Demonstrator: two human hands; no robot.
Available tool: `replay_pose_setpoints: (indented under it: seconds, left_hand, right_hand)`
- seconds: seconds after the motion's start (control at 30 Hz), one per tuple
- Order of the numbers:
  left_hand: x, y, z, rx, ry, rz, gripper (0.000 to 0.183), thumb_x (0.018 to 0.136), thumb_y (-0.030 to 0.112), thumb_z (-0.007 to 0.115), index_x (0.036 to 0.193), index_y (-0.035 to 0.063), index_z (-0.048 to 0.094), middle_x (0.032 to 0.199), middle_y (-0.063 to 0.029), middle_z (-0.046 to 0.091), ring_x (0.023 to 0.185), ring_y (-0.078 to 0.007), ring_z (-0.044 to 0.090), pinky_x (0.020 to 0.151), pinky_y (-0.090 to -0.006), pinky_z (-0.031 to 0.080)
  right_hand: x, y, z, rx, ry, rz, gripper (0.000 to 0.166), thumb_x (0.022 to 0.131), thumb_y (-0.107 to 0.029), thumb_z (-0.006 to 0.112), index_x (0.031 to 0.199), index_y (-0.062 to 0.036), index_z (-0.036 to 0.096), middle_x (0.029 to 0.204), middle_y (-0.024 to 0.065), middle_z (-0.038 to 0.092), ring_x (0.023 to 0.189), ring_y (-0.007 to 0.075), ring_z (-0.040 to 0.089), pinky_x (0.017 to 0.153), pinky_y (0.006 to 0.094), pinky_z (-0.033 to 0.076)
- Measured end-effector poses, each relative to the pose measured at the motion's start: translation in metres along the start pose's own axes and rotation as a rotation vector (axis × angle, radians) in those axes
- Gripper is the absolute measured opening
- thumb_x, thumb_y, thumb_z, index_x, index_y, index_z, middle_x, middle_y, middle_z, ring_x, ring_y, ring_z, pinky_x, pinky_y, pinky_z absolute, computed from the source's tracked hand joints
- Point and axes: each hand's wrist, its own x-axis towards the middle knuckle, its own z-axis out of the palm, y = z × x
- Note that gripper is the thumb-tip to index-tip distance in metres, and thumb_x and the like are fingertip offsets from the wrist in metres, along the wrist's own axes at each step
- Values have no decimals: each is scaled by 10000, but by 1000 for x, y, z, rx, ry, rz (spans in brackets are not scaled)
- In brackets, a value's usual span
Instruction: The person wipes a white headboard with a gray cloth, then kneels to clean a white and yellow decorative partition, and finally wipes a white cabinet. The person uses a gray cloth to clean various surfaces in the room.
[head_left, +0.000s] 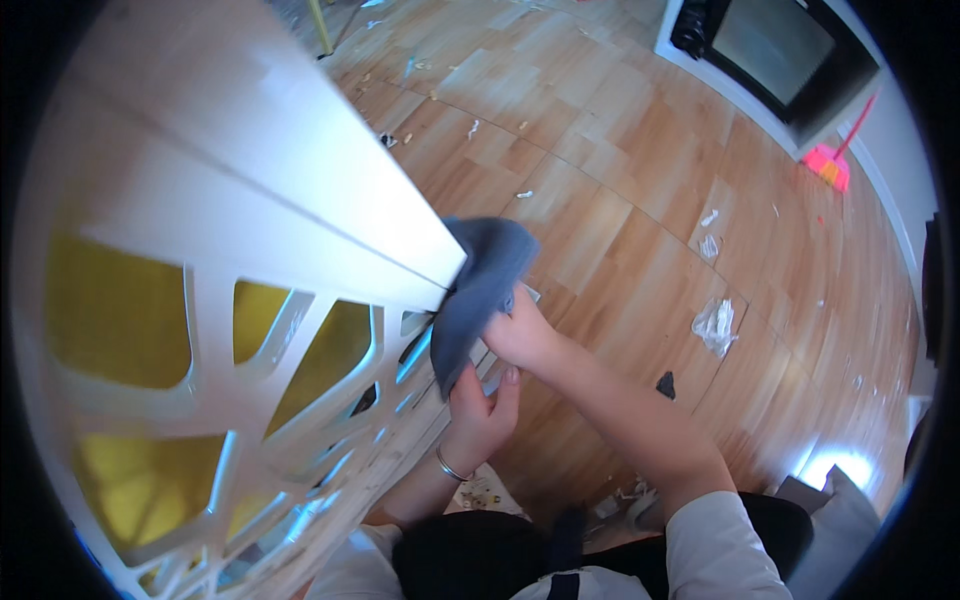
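A white cabinet-like piece with a cut-out lattice side (206, 405) fills the left of the view. Over the end of its smooth white top (322, 165) hangs a dark grey cloth (480, 292). My right hand (519, 330) grips the cloth at that end, its fingers partly hidden by the fabric. Just below, my left hand (480, 412), with a silver bangle (452, 463) on the wrist, is by the cloth's lower edge and the lattice's end. Its thumb and fingers are apart; whether they grip anything is hidden. Yellow surfaces (116, 315) show through the openings.
Scraps and a crumpled clear plastic wrapper (715, 328) litter the wood-look floor (600, 262). A dark scrap (666, 385) lies nearer. Far right, a pink broom (829, 166) stands beside a white unit holding a dark-framed glass panel (774, 49). A grey object (840, 517) is at lower right.
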Motion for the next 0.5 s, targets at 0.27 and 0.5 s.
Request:
replay_pose_setpoints:
  seconds: [0.27, 0.5]
  left_hand:
    - [7, 1, -14, -391, -15, -98, 620, 916, 67, 475, 1463, -13, 194, 1481, -186, 283, 1369, -281, 299, 1126, -432, 202]
    - [12, -19, 27, -337, 6, -228, 632, 912, -28, 485, 1461, -32, 172, 1497, -175, 259, 1392, -255, 254, 1141, -397, 181]
  right_hand:
    - [29, -20, 1, 207, -44, 26, 325, 941, -231, 497, 1132, 11, 603, 1033, 70, 630, 947, 138, 570, 841, 281, 471]
    - [41, 49, -5, 226, 57, 184, 364, 914, -271, 541, 1131, 14, 604, 1051, 121, 639, 960, 180, 575, 865, 313, 469]
